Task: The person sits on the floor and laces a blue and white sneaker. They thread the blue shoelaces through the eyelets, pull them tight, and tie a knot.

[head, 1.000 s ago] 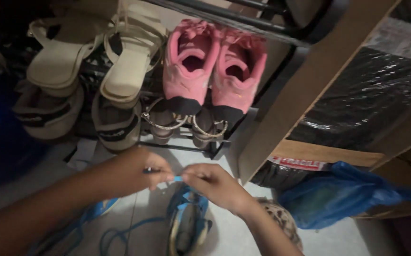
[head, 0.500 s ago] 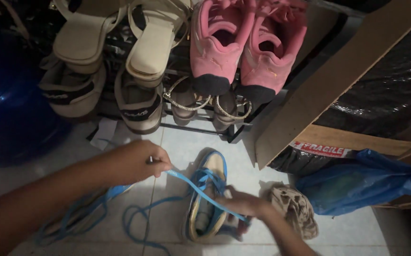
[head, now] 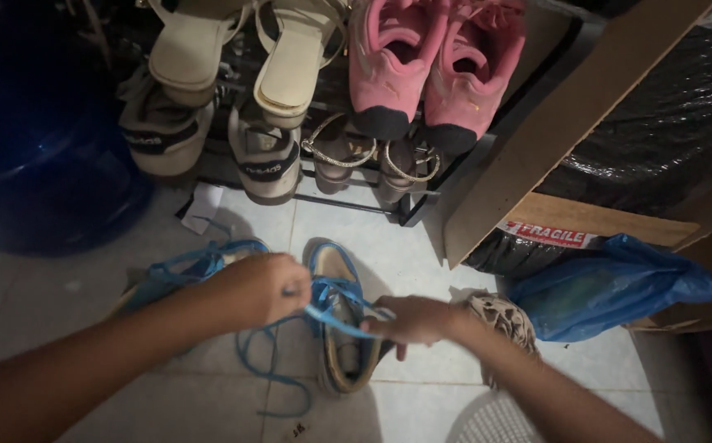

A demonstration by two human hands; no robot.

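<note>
Dim pale tiled floor (head: 422, 254) before a black metal shoe rack (head: 356, 205) with pink sneakers (head: 434, 66). Left hand (head: 257, 289) and right hand (head: 412, 318) each in clenched grip on a flat blue shoelace (head: 335, 318), stretched taut above a blue-and-tan sneaker (head: 341, 328) on the floor. Second blue sneaker (head: 192, 267) just beside the left hand.

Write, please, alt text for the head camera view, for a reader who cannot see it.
Two bare hands stretch a blue shoelace over a blue-trimmed sneaker on a tiled floor: the left hand grips one end, the right hand the other. A second blue shoe lies left. Behind, a shoe rack holds pink sneakers and cream sandals.
</note>
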